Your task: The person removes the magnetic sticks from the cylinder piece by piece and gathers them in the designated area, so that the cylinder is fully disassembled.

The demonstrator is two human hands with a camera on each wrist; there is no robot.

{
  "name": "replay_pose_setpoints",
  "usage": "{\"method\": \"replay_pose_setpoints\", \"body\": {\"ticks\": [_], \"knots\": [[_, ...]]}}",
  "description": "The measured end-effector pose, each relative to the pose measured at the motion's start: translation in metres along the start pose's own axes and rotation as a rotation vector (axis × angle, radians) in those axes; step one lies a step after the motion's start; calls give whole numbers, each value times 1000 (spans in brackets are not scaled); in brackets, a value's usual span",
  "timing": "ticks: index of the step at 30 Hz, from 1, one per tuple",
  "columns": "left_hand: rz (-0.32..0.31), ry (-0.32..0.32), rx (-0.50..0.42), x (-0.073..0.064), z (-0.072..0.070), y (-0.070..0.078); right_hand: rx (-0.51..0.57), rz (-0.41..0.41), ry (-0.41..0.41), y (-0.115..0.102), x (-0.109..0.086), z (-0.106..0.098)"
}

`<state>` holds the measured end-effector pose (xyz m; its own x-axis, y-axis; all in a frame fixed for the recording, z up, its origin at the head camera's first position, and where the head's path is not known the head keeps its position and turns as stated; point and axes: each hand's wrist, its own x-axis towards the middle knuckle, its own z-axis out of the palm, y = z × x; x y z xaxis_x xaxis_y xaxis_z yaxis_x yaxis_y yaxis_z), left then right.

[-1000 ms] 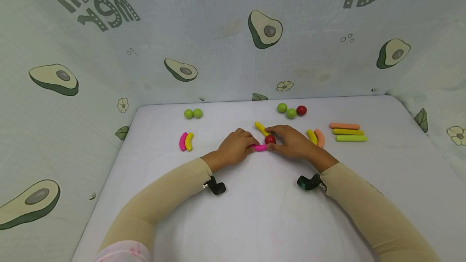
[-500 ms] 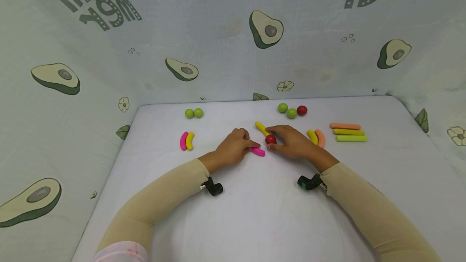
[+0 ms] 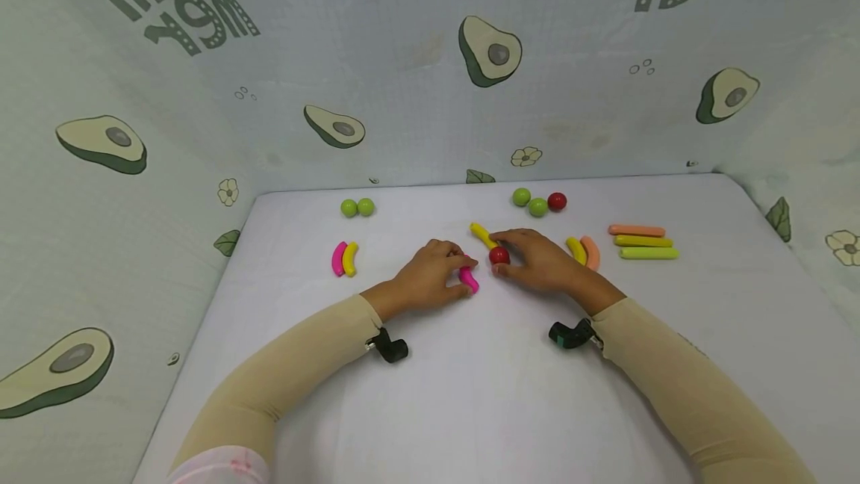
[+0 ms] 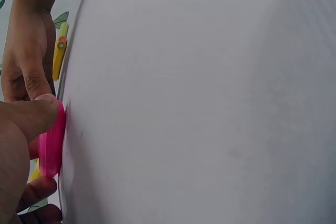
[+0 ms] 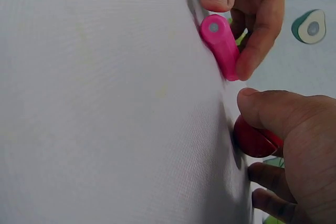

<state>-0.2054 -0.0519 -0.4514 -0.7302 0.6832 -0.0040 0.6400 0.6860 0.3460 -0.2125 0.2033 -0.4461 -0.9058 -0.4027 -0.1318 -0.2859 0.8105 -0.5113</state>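
Observation:
A short, curved pink magnetic rod [image 3: 469, 280], with a grey disc in its end, lies between the thumb and forefinger of my left hand [image 3: 430, 275]; the left wrist view shows the thumb on one end of the pink rod [image 4: 51, 148]. To its right, my right hand [image 3: 537, 260] holds a glossy red ball [image 3: 499, 255] between thumb and fingers. A yellow rod [image 3: 482, 234] points away from the ball toward the back, its near end meeting the ball by the right forefinger. In the right wrist view a gap separates the pink rod from the red ball [image 5: 252, 139].
Two green balls [image 3: 357, 208] sit at back left, above a pink and a yellow curved rod [image 3: 349, 259]. Two green balls and a red one [image 3: 556, 202] stand at back right. Beside the right hand lie curved yellow and orange rods [image 3: 590, 253], then three straight rods [image 3: 643, 241].
The left hand has drawn the pink rod leftward, away from the red ball, and turned it from lying crosswise to pointing toward the front. The right hand stays on the ball.

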Motion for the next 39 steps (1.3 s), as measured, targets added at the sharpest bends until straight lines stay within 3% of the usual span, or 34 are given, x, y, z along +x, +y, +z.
{"method": "replay_pose_setpoints", "body": {"ticks": [12,20,39], "knots": [[6,11,11,-1,-1,2,2,-6,4,3,1,2],[-34,24,8,-4,0,-7,11,2,12,3,0,3],[-157,80,-131,-32,-32,-37,-3,5,20,0,-2,3]]}}
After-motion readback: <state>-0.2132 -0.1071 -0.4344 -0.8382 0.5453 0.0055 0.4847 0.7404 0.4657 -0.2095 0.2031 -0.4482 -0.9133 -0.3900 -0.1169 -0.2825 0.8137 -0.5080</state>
